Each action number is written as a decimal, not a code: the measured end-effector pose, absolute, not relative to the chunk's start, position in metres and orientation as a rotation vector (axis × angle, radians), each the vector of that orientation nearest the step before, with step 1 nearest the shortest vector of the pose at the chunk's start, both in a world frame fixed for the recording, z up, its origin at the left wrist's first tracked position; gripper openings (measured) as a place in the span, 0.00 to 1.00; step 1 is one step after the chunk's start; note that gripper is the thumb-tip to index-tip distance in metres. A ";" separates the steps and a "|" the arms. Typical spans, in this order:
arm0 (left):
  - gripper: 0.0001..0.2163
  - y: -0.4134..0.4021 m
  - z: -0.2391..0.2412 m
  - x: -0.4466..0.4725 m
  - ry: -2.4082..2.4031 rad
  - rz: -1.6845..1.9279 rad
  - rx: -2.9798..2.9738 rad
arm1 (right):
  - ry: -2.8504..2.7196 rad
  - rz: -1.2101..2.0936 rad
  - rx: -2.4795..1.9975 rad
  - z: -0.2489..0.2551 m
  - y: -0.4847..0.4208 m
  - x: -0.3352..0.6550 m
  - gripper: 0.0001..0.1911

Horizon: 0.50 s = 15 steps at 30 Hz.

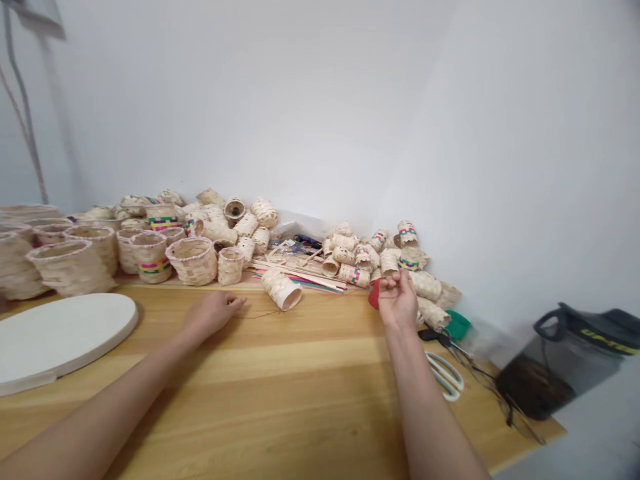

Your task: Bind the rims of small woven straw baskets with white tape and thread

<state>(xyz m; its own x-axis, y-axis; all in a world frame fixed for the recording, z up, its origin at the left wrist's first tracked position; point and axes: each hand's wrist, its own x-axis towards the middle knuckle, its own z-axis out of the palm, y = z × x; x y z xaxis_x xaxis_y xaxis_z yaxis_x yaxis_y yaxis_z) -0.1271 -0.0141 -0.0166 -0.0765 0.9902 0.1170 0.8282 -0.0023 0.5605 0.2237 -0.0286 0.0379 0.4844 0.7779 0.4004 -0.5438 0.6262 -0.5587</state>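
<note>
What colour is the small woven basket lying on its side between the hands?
The woven basket is pale cream; the head view shows it best.

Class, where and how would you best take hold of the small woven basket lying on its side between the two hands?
Probably from above, grasping the small woven basket around its middle: it lies like a short cylinder, so its curved wall suits a wrapping grip. Strips lie close behind, and its open right-hand rim might flex if pinched.
</note>
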 end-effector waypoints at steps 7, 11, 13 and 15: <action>0.22 -0.021 -0.014 -0.119 2.071 1.178 2.025 | -0.852 0.820 -0.485 0.039 -0.033 0.198 0.15; 0.20 -0.018 -0.014 -0.119 1.957 1.561 2.170 | -0.906 0.702 -0.571 0.038 -0.034 0.190 0.16; 0.19 -0.016 -0.016 -0.122 1.974 1.633 2.150 | -0.877 0.570 -0.600 0.041 -0.034 0.195 0.16; 0.18 -0.014 -0.018 -0.125 2.010 1.663 2.129 | -0.817 0.399 -0.622 0.045 -0.036 0.203 0.15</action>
<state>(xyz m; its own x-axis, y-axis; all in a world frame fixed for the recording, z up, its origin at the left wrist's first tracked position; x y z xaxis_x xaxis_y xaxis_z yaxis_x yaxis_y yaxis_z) -0.1250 -0.0142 -0.0184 -0.1852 0.6349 0.7501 0.8558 -0.2709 0.4406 0.2026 -0.0360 0.0449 0.6265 0.5528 0.5495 -0.0938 0.7534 -0.6509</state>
